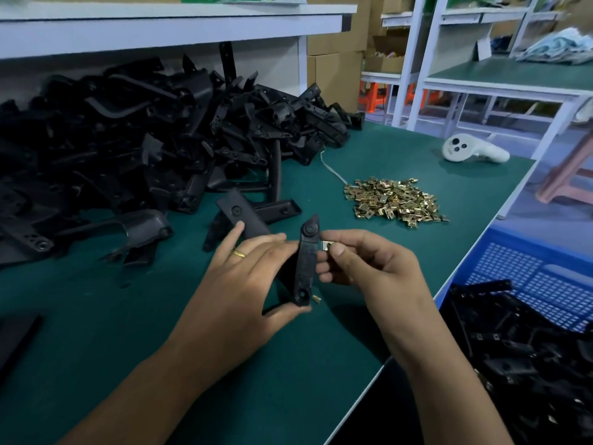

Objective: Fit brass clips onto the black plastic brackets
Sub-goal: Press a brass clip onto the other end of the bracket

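Bracket in hand: the black plastic bracket stands nearly upright at the centre of the frame, above the green bench mat, a round boss at its top end and another at its bottom end.
Left hand: the left hand wraps the bracket from the left side, fingers curled behind it and the thumb under its lower end, so the grip is clamped on the bracket.
Right hand: the right hand pinches 1 brass clip between thumb and forefinger, just beside the bracket's right edge near the top boss; whether clip and plastic touch I cannot tell.
Fitted clip: 1 small brass piece shows at the bracket's lower end, apparently already seated.
Clip supply: a heap of loose brass clips lies right of centre on the mat.
Bracket supply: a large pile of black brackets fills the upper left of the frame.
Finished parts: a blue crate at lower right holds black parts.
Handling, as I judge it: the bracket looks light and stiff, best held by its mid-body so both ends stay free; the clip is small, thin, springy and likely slippery, best pinched by its flat faces with the open mouth leading onto the edge.
Risk: a skewed push could bend the clip or flick it from the fingers.
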Demonstrator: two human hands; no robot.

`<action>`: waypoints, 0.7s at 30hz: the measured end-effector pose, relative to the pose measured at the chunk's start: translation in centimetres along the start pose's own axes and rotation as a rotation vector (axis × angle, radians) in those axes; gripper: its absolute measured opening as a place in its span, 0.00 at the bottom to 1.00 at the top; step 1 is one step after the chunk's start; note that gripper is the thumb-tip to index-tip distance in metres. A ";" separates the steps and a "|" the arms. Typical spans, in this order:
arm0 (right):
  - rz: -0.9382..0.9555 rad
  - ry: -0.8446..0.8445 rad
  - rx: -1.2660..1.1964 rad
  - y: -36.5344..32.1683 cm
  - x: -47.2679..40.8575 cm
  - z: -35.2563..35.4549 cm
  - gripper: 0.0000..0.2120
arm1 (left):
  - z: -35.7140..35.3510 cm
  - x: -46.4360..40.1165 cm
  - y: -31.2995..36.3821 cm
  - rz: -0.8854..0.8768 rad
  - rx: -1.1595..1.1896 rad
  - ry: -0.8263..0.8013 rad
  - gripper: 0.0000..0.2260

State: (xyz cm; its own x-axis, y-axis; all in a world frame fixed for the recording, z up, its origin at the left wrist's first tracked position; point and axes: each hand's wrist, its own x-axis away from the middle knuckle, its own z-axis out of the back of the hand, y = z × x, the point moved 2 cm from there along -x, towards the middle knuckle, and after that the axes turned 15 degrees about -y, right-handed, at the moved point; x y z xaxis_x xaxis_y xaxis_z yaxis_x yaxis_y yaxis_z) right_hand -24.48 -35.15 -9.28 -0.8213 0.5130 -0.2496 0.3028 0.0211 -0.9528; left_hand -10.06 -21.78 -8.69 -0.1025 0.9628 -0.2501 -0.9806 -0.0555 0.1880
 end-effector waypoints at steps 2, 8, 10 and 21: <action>-0.001 -0.016 -0.010 -0.1 0.0 -0.2 0.07 | 0.0 -0.1 0.0 -0.001 -0.004 0.000 0.34; -0.020 -0.017 -0.042 0.3 -0.2 -0.4 0.04 | -0.1 -0.2 -0.1 0.003 -0.026 -0.003 0.34; -0.015 -0.030 -0.031 0.3 -0.2 -0.4 0.05 | 0.0 -0.2 -0.1 0.000 -0.023 -0.004 0.34; -0.041 -0.159 -0.146 -0.3 0.2 0.6 0.05 | 0.2 0.3 0.3 -0.104 0.139 0.005 0.32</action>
State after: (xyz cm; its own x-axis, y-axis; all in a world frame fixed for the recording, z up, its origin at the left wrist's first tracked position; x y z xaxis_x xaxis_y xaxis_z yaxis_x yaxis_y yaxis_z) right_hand -25.06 -35.52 -9.14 -0.8967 0.3678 -0.2463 0.3249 0.1691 -0.9305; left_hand -10.37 -21.43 -8.55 -0.0030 0.9602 -0.2793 -0.9534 0.0815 0.2904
